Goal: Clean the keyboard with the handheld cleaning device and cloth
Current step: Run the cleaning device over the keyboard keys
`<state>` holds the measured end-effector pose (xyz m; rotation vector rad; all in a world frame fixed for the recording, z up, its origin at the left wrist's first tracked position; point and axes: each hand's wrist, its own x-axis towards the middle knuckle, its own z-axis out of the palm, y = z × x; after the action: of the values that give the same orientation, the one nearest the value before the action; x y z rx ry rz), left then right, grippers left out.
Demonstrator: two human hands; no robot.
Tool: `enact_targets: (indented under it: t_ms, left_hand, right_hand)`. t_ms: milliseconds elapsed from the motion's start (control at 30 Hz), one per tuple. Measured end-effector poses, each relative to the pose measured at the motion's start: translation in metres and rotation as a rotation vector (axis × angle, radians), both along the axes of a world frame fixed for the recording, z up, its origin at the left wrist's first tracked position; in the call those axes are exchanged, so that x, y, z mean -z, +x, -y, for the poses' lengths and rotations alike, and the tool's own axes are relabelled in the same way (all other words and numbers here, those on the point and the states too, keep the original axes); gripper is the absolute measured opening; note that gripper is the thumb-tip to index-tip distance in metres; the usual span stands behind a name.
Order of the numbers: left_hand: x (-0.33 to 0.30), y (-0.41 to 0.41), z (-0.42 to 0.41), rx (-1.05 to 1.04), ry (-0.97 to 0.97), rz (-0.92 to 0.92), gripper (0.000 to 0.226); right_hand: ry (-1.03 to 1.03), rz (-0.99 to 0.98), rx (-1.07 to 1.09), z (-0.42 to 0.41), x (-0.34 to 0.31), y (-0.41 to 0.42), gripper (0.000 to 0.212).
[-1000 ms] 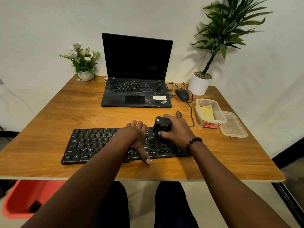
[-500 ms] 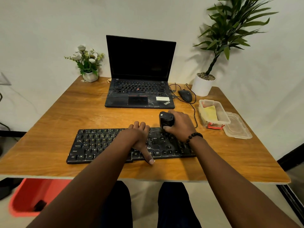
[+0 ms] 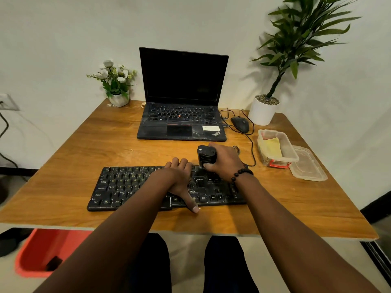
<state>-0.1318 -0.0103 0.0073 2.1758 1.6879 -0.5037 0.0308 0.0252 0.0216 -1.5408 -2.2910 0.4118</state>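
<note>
The black keyboard (image 3: 148, 187) lay on the wooden table (image 3: 84, 149). The right hand (image 3: 225, 161) gripped the handheld cleaning device (image 3: 206, 155), fingers curled round it, at the keyboard's far edge. The left hand (image 3: 179, 178) rested flat, fingers straight, on the keys.

Black keyboard (image 3: 131, 187), yellow cloth (image 3: 273, 147)

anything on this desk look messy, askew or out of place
Mostly tidy. The black laptop's palm rest looks dusty and smudged, the black mouse cable lies in loose loops, and the clear plastic box's lid is off, lying beside it. Nothing looks spilled or broken.
</note>
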Motion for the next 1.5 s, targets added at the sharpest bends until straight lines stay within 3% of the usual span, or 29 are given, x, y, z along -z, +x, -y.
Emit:
enact_targets:
  t_ms: [167, 267, 367, 500, 633, 800, 1133, 1400, 1500]
  left_hand:
    - [0.003, -0.005, 0.003, -0.001, -0.011, -0.005, 0.148]
    - [0.002, -0.003, 0.001, 0.006, -0.004, 0.002, 0.147]
    - [0.004, -0.003, 0.002, -0.004, -0.007, 0.013, 0.146]
    - [0.005, -0.003, 0.001, 0.004, 0.006, 0.026, 0.145]
    - [0.008, -0.006, 0.0, 0.001, 0.008, 0.032, 0.145]
    - [0.006, -0.007, -0.002, 0.021, 0.025, 0.028, 0.144]
    - [0.01, -0.008, 0.0, 0.036, 0.046, 0.055, 0.144]
    - [0.009, -0.009, 0.003, 0.024, 0.036, 0.046, 0.142]
    - [0.009, -0.008, 0.004, 0.021, 0.033, 0.051, 0.142]
  right_hand:
    - [-0.082, -0.036, -0.046, -0.001, 0.001, -0.001, 0.043]
    - [-0.01, 0.014, 0.023, -0.006, -0.001, 0.002, 0.04]
    - [-0.068, -0.064, -0.02, -0.005, 0.0, 0.001, 0.042]
    - [0.004, 0.029, 0.037, -0.005, 0.003, 0.004, 0.039]
    - [-0.077, -0.069, 0.003, -0.004, 0.0, 0.018, 0.042]
    - [-0.052, 0.087, 0.033, -0.007, -0.008, 0.036, 0.038]
    - [-0.102, -0.054, 0.053, 0.042, 0.004, 0.055, 0.031]
    - [-0.175, -0.149, -0.003, 0.099, 0.007, 0.065, 0.051]
    - [-0.154, -0.389, 0.133, 0.105, 0.004, 0.067, 0.047]
